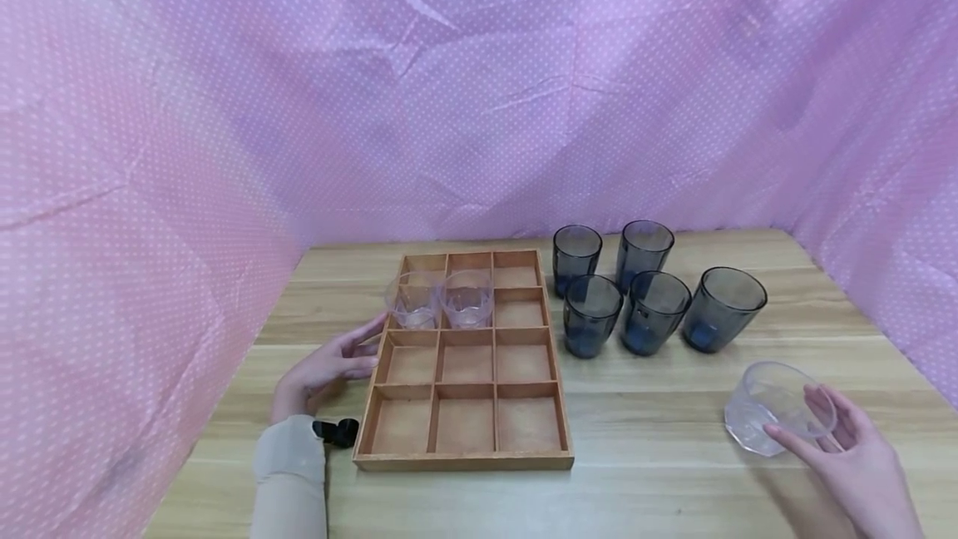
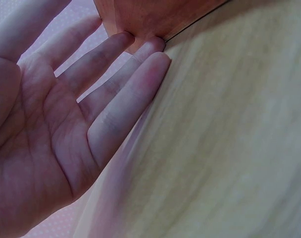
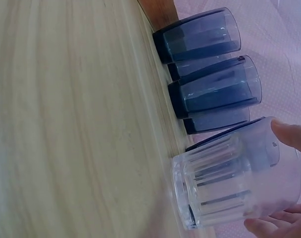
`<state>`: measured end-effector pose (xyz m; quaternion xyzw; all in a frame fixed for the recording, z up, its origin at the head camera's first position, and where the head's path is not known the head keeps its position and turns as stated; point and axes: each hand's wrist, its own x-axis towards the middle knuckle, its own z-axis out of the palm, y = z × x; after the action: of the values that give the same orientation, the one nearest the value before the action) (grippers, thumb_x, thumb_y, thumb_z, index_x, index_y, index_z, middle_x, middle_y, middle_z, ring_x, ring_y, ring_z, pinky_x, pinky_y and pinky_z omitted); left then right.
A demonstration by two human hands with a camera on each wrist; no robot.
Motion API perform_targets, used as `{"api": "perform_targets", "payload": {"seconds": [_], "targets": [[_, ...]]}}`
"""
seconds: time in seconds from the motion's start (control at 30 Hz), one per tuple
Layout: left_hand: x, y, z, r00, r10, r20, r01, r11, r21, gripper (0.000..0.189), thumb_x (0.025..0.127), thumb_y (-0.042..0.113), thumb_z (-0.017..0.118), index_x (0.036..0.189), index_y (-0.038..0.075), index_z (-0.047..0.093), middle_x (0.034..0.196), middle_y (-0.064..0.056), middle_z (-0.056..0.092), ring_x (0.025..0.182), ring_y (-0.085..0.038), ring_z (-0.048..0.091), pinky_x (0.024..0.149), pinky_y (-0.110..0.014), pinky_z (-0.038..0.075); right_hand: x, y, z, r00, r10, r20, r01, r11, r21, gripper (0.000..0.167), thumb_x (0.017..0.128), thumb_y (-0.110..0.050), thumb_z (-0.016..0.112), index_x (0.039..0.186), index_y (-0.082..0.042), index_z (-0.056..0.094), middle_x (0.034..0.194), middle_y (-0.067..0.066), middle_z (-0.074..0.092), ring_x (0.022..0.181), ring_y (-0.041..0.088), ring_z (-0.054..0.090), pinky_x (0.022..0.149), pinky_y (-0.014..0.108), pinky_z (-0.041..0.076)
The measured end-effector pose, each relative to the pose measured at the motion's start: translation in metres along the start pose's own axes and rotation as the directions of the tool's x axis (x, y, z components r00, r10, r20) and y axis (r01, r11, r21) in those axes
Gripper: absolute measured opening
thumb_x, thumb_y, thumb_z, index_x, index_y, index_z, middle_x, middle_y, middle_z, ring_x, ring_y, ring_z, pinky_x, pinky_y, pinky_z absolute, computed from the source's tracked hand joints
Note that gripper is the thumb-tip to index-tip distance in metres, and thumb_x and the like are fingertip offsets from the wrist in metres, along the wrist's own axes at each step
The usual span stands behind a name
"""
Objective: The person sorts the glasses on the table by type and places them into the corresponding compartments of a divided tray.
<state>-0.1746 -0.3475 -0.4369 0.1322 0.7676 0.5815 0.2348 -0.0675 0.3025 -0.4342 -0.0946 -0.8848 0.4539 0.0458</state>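
Note:
My right hand [image 1: 861, 456] grips a clear glass [image 1: 752, 418] at the right, with the thumb on its near side and fingers on its far side. In the right wrist view this glass [image 3: 225, 183] is close to the tabletop; I cannot tell if its base touches. On the left, my left hand [image 1: 329, 368] rests its extended fingers against the left side of a wooden divided box [image 1: 464, 462]. The left wrist view shows those fingertips [image 2: 153, 64] at the box's corner [image 2: 140, 20]. Two clear glasses [image 1: 414, 314] stand in the box's second row from the back, left and middle compartments.
Several dark smoky glasses [image 1: 591, 318] stand to the right of the box, behind the held glass. A small black object [image 1: 337, 432] is by the left sleeve [image 1: 290, 472]. Pink dotted cloth [image 1: 479, 106] encloses the wooden table [image 1: 636, 472] at the back and sides.

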Motion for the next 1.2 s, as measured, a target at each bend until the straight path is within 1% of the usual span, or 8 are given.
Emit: {"api": "perform_targets", "payload": {"seconds": [0.2,0.37,0.53,0.7,0.8,0.97,1.1,1.2], "targets": [[0.001,0.001,0.000,1.000,-0.007,-0.009,0.007,1.000,0.001,0.080,0.095,0.013,0.060,0.157,0.018,0.010,0.164,-0.014,0.004,0.144,-0.045,0.020,0.103,-0.029,0.048,-0.002,-0.007,0.004,1.000,-0.021,0.010,0.020,0.999,0.042,0.091,0.089,-0.019,0.071,0.155,-0.005,0.012,0.136,-0.037,0.031,0.098,-0.038,0.029,0.076,-0.011,0.034],[0.002,0.000,-0.001,1.000,-0.006,-0.009,0.006,1.000,-0.009,0.080,0.094,0.013,0.061,0.157,0.018,0.011,0.164,-0.013,0.005,0.144,-0.044,0.020,0.102,-0.028,0.049,-0.006,-0.018,0.012,0.997,-0.069,0.024,0.066,0.991,0.120,0.087,0.087,-0.010,0.072,0.155,-0.011,0.018,0.121,-0.042,0.040,0.100,-0.037,0.036,0.078,-0.008,0.037],[0.002,-0.001,-0.002,1.000,-0.003,-0.007,0.003,1.000,-0.008,0.081,0.094,0.014,0.061,0.157,0.017,0.011,0.163,-0.016,0.007,0.144,-0.044,0.021,0.102,-0.028,0.049,-0.007,-0.034,0.022,0.988,-0.143,0.054,0.128,0.968,0.217,0.081,0.085,-0.001,0.071,0.153,-0.012,0.027,0.121,-0.040,0.046,0.104,-0.032,0.042,0.080,-0.005,0.042],[0.002,-0.002,-0.001,1.000,-0.006,0.000,0.006,1.000,-0.014,0.080,0.095,0.012,0.060,0.157,0.017,0.010,0.162,-0.017,0.008,0.144,-0.044,0.021,0.102,-0.028,0.049,-0.008,-0.051,0.031,0.977,-0.201,0.073,0.173,0.943,0.284,0.078,0.084,0.005,0.070,0.150,-0.007,0.030,0.123,-0.038,0.049,0.108,-0.029,0.044,0.083,-0.005,0.040],[0.002,-0.003,-0.001,1.000,-0.011,0.001,0.011,1.000,-0.018,0.079,0.095,0.011,0.059,0.157,0.016,0.009,0.162,-0.017,0.008,0.144,-0.044,0.021,0.102,-0.029,0.049,-0.007,-0.061,0.037,0.967,-0.244,0.078,0.215,0.937,0.275,0.077,0.082,0.007,0.071,0.148,-0.002,0.032,0.125,-0.037,0.049,0.112,-0.027,0.043,0.085,-0.005,0.040],[0.002,-0.002,0.000,1.000,-0.020,-0.014,0.019,1.000,-0.019,0.079,0.095,0.012,0.060,0.157,0.017,0.011,0.163,-0.017,0.009,0.144,-0.044,0.021,0.103,-0.030,0.048,-0.006,-0.073,0.043,0.950,-0.297,0.097,0.277,0.945,0.174,0.075,0.082,0.001,0.073,0.146,-0.003,0.035,0.129,-0.037,0.045,0.116,-0.028,0.039,0.085,-0.006,0.036],[0.001,0.000,0.000,0.999,-0.028,-0.024,0.028,0.999,-0.015,0.079,0.094,0.013,0.060,0.157,0.018,0.012,0.163,-0.016,0.007,0.144,-0.044,0.021,0.104,-0.032,0.048,-0.007,-0.081,0.048,0.947,-0.292,0.131,0.274,0.952,0.139,0.077,0.080,-0.004,0.076,0.146,-0.004,0.036,0.129,-0.037,0.044,0.114,-0.029,0.038,0.083,-0.006,0.034],[0.001,0.000,0.001,0.999,-0.034,-0.032,0.034,0.999,-0.021,0.079,0.094,0.013,0.061,0.157,0.019,0.013,0.163,-0.015,0.008,0.144,-0.043,0.021,0.104,-0.032,0.048,-0.007,-0.088,0.054,0.945,-0.291,0.149,0.269,0.951,0.151,0.078,0.079,-0.005,0.078,0.145,-0.004,0.038,0.128,-0.038,0.044,0.112,-0.028,0.040,0.084,-0.006,0.035]]}}
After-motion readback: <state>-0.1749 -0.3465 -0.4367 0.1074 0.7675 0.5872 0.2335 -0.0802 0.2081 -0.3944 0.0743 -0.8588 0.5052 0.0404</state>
